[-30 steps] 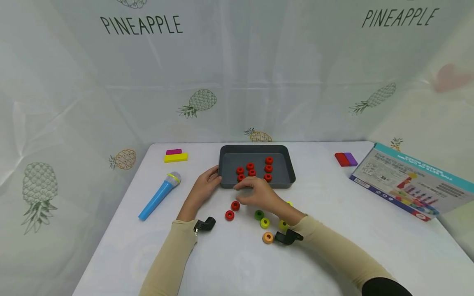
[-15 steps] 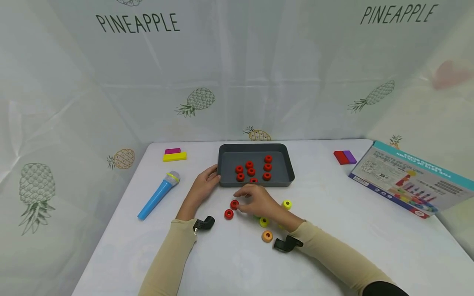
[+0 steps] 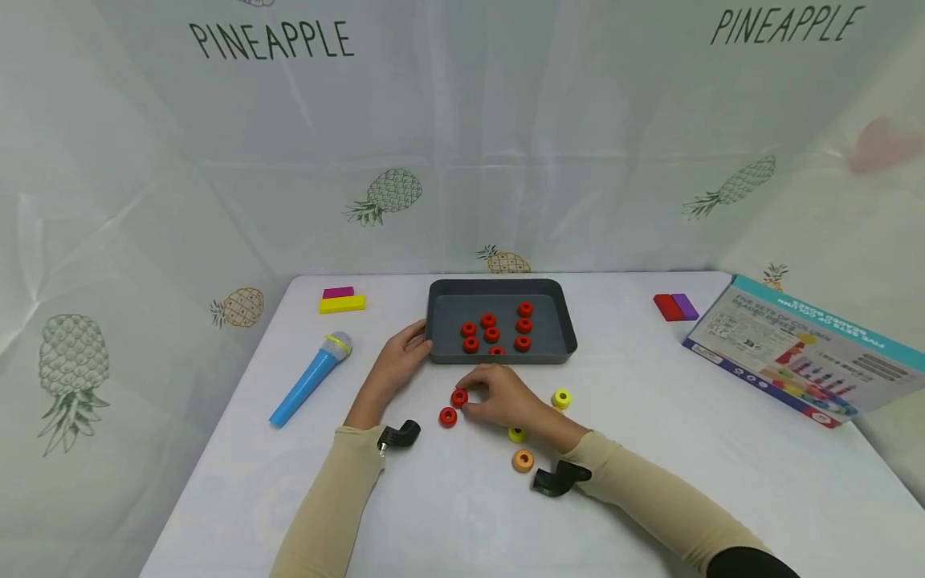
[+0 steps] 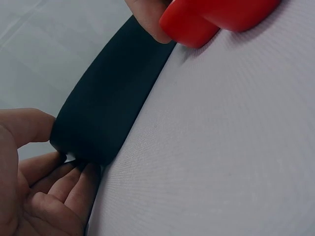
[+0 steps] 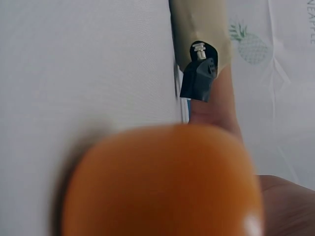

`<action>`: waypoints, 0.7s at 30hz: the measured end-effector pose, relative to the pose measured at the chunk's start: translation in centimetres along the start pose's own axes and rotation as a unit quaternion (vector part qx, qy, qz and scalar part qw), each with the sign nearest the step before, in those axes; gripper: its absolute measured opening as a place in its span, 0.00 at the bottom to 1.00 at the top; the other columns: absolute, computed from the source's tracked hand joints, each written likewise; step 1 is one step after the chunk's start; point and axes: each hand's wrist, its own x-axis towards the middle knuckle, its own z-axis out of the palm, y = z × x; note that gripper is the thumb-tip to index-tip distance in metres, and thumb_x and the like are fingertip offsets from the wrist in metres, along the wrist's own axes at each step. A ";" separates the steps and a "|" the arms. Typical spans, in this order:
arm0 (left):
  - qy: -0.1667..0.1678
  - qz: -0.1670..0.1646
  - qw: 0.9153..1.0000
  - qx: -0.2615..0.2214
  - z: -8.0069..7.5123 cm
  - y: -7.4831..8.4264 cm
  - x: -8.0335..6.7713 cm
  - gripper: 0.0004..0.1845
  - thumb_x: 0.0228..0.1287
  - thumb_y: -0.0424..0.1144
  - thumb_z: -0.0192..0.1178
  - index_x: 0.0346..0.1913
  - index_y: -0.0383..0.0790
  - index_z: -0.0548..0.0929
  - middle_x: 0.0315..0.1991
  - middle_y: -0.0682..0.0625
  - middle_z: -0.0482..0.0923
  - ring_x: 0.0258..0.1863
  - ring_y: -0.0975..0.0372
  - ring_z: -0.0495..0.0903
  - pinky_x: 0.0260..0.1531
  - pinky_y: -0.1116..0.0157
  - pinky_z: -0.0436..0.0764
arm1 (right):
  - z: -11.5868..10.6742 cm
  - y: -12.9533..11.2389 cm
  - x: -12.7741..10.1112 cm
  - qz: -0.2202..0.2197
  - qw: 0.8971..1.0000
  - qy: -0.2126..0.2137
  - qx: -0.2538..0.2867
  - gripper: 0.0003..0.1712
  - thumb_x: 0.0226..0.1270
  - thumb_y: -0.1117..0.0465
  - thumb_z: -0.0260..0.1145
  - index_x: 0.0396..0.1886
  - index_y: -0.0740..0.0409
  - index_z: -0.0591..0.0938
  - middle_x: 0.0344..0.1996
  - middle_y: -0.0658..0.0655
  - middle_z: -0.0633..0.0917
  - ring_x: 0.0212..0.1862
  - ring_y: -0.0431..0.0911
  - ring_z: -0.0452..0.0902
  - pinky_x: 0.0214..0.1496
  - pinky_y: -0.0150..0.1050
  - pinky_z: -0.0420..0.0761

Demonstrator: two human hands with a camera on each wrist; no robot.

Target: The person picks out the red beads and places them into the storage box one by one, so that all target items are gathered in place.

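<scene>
A dark grey tray (image 3: 560, 325) at mid-table holds several red rings (image 3: 491, 334). My left hand (image 3: 400, 356) grips the tray's front left corner; in the left wrist view its thumb and fingers (image 4: 47, 194) lie around the dark tray corner (image 4: 108, 113). My right hand (image 3: 499, 393) sits just in front of the tray and pinches a red ring (image 3: 458, 397) on the table; the left wrist view shows that red ring (image 4: 216, 17) with a fingertip against it. A second red ring (image 3: 448, 417) lies just beside it.
Loose on the table are a yellow ring (image 3: 561, 398), a yellow-green ring (image 3: 516, 434) and an orange ring (image 3: 523, 460), the orange ring (image 5: 162, 182) a blur in the right wrist view. A blue toy microphone (image 3: 311, 379), coloured blocks (image 3: 343, 299) (image 3: 675, 307) and a box (image 3: 802, 349) lie around.
My right hand drew back from the tray's front wall to the red ring on the table. One more red ring now lies in the tray. The left hand stayed put.
</scene>
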 end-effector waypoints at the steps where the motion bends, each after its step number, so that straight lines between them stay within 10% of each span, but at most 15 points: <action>1: 0.000 0.001 1.000 -0.001 0.0 0.0 0.0 0.30 0.74 0.44 0.58 0.76 0.50 0.67 0.77 0.51 0.64 0.75 0.56 0.68 0.75 0.55 0.68 | 0.0 0.0 0.0 0.000 1.000 -0.001 0.000 0.15 0.59 0.61 0.76 0.47 0.51 0.89 0.41 0.45 0.88 0.45 0.38 0.80 0.50 0.34 0.83; 21: 0.001 0.000 1.000 0.006 0.0 -0.1 0.0 0.31 0.74 0.44 0.58 0.77 0.50 0.66 0.77 0.51 0.64 0.75 0.56 0.68 0.75 0.56 0.68 | -1.3 -0.6 0.2 0.026 0.999 -0.004 0.046 0.16 0.58 0.63 0.77 0.48 0.51 0.89 0.42 0.45 0.88 0.45 0.43 0.80 0.50 0.39 0.85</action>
